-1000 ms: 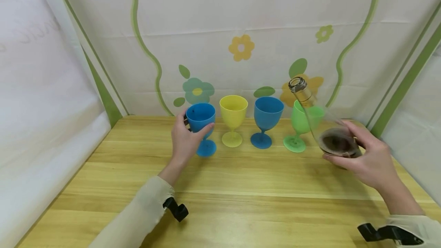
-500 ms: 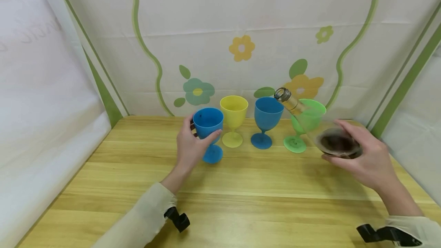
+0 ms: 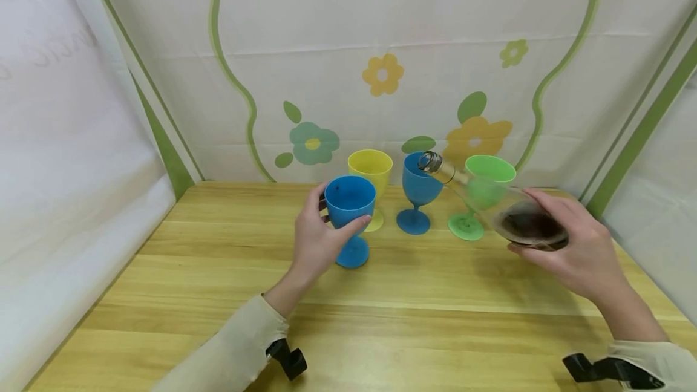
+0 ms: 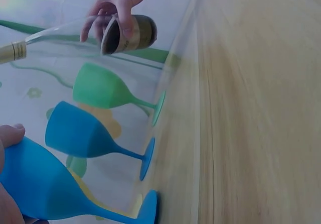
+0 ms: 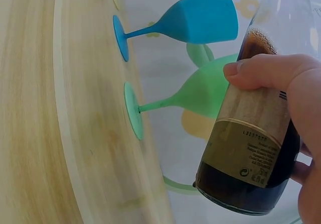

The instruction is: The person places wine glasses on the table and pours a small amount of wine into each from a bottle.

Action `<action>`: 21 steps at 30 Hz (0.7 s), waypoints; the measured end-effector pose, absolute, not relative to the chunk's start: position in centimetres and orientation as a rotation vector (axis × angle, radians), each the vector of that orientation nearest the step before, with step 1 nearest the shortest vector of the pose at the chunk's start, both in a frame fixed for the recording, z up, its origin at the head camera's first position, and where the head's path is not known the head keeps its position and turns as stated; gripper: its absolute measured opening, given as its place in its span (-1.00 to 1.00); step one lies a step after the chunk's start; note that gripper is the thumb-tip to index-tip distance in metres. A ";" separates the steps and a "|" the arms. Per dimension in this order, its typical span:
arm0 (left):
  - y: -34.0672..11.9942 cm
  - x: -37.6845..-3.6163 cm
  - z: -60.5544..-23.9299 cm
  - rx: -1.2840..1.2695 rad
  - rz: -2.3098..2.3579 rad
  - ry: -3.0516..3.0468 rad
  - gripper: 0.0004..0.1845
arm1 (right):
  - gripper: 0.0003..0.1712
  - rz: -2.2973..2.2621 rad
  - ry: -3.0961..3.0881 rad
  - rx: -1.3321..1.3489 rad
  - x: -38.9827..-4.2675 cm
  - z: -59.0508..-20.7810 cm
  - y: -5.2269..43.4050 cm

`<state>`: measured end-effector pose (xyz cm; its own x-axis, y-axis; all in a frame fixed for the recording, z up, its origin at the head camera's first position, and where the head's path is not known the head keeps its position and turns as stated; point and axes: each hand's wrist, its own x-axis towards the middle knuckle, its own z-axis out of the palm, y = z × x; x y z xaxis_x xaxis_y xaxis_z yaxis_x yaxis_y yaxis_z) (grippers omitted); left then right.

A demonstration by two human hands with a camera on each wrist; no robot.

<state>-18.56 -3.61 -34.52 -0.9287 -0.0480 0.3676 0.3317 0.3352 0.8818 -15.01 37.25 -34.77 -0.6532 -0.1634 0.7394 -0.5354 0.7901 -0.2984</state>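
Note:
My left hand (image 3: 321, 238) grips the bowl of a blue goblet (image 3: 351, 203), thumb across its near side. This goblet is held upright in front of a yellow goblet (image 3: 376, 165), partly covering it. In my right hand (image 3: 582, 247) is a clear glass wine bottle (image 5: 241, 158), held round its labelled lower body and tilted with the neck pointing left. Dark liquid lies in the bottle's lower part. Its mouth overlaps a second blue goblet (image 3: 415, 189) in the head view. Behind the bottle's body stands a green goblet (image 3: 490, 168), seen partly through the glass.
The goblets stand along the back of a wooden table (image 3: 425, 331), close to a white curtain (image 3: 305, 29) printed with flowers and leaves. White cloth (image 3: 71, 168) also hangs at the left side, and more at the right.
My left hand has brought the blue goblet rightward and nearer, from beside the yellow goblet to in front of it. The bottle has tipped further, its mouth moving left and down.

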 end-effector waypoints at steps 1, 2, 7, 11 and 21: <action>-3.5 -18.5 -34.5 -0.257 -1.623 -2.282 -0.10 | 0.22 0.650 -2.240 0.524 -15.1 -34.8 37.3; -3.3 -18.4 -34.5 -0.260 -1.626 -2.287 -0.10 | 0.22 0.644 -2.235 0.532 -15.1 -34.8 37.3; -2.6 -18.0 -34.3 -0.285 -1.630 -2.311 -0.10 | 0.18 0.628 -2.210 0.556 -15.3 -34.9 37.5; -2.2 -17.8 -34.1 -0.303 -1.635 -2.334 -0.09 | 0.15 0.611 -2.211 0.552 -15.3 -34.9 37.6; -1.6 -17.6 -34.2 -0.314 -1.625 -2.379 -0.06 | 0.03 0.556 -2.254 0.535 -15.0 -34.7 37.4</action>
<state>-17.56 -1.59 -34.15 -0.9473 0.0402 0.3177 0.3106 0.3573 0.8808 -15.01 37.39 -34.71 -0.6383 -0.2057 0.7418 -0.5270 0.8192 -0.2263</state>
